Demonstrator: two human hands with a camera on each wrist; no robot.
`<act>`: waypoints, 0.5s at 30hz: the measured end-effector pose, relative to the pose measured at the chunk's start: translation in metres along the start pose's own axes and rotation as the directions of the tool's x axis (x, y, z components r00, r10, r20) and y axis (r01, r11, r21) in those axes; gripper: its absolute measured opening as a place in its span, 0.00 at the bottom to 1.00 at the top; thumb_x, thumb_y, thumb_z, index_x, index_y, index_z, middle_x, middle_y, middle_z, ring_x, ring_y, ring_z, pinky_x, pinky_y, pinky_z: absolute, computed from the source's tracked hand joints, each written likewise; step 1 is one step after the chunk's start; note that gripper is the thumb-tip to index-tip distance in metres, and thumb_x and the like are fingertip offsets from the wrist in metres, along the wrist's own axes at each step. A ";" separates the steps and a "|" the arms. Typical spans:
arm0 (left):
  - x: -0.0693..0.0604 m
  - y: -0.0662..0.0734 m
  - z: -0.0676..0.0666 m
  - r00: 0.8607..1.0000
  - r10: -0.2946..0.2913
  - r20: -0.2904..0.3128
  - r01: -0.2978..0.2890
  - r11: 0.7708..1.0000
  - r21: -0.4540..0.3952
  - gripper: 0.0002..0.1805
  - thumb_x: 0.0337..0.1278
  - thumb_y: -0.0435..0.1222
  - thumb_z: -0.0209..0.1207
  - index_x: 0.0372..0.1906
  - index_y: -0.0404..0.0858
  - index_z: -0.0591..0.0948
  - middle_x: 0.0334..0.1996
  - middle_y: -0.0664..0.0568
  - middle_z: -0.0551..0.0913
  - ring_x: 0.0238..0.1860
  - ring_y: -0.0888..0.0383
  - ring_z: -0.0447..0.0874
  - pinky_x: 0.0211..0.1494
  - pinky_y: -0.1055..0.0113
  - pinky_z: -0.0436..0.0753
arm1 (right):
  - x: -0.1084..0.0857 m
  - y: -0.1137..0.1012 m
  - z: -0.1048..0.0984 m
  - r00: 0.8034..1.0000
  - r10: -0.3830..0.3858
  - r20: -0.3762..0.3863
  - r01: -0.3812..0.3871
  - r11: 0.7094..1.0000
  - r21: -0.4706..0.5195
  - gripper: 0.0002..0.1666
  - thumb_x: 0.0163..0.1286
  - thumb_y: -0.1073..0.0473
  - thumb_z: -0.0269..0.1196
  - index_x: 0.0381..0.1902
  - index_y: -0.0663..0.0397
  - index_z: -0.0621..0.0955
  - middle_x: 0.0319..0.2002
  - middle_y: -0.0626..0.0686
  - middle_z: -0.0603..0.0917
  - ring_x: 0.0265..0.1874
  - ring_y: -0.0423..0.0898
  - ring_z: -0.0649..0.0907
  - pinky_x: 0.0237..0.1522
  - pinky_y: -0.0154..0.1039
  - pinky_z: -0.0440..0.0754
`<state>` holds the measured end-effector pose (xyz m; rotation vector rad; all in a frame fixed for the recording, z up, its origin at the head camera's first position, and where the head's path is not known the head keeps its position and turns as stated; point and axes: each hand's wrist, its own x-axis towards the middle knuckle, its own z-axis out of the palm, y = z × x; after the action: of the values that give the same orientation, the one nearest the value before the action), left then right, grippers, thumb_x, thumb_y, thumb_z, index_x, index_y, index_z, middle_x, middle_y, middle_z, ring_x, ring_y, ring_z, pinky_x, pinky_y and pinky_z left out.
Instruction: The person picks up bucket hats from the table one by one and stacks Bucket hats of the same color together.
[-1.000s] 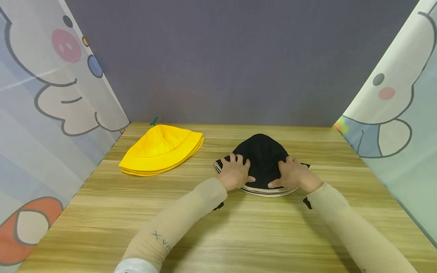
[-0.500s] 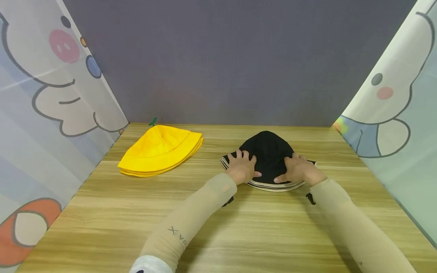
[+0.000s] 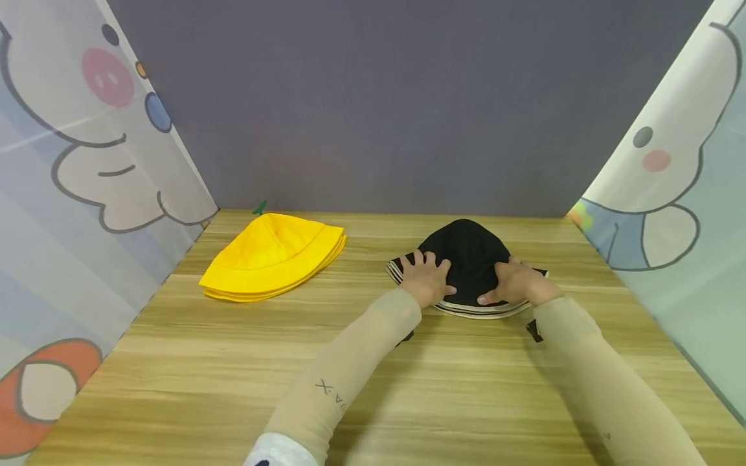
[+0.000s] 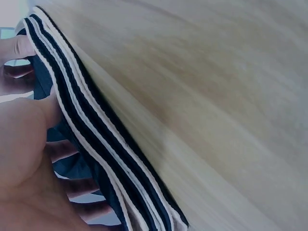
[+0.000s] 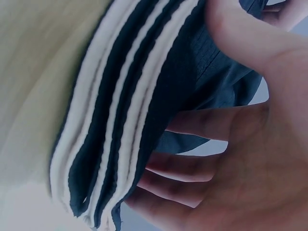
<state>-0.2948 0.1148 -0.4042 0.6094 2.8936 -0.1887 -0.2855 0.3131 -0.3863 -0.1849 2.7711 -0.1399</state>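
A stack of black bucket hats (image 3: pixel 466 255) with cream-edged brims lies on the right half of the table. My left hand (image 3: pixel 424 281) rests on the left side of the stack, fingers spread over the brim. On the right side, my right hand (image 3: pixel 517 282) presses the brim the same way, its thumb toward the middle. Both wrist views show the layered brim edges (image 4: pixel 91 130) close up, with the fingers fairly straight against the black cloth. Part of the brim is hidden beneath both hands.
Stacked yellow bucket hats (image 3: pixel 271 255) with a green sprout on top lie at the back left of the wooden table (image 3: pixel 466 401). A dark grey panel (image 3: pixel 373 110) stands behind the table. Cartoon-printed curtains (image 3: pixel 670 207) flank both sides.
Both hands have slid the black hats away from me and a little to the right across the table. The yellow hats have stayed in place.
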 end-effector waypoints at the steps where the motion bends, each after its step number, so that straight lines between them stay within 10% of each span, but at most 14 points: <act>1: 0.000 0.000 -0.001 1.000 0.004 -0.010 -0.004 1.000 0.003 0.36 0.72 0.64 0.42 0.80 0.60 0.57 0.79 0.48 0.55 0.80 0.43 0.45 0.76 0.39 0.54 | 0.001 0.001 0.000 1.000 0.002 -0.002 -0.002 1.000 -0.001 0.58 0.64 0.35 0.70 0.68 0.81 0.65 0.67 0.85 0.58 0.65 0.85 0.59 0.59 0.76 0.66; 15: 0.012 -0.004 -0.010 0.997 0.070 0.039 -0.066 0.993 -0.096 0.33 0.73 0.59 0.50 0.78 0.59 0.63 0.75 0.53 0.61 0.75 0.49 0.52 0.75 0.42 0.54 | 0.005 0.011 -0.004 0.998 0.053 0.015 -0.053 0.998 0.029 0.61 0.63 0.34 0.70 0.70 0.80 0.61 0.66 0.86 0.56 0.65 0.84 0.58 0.59 0.75 0.66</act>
<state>-0.3088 0.1171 -0.3967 0.6773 2.8171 -0.0537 -0.2934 0.3238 -0.3854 -0.1039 2.7556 -0.1653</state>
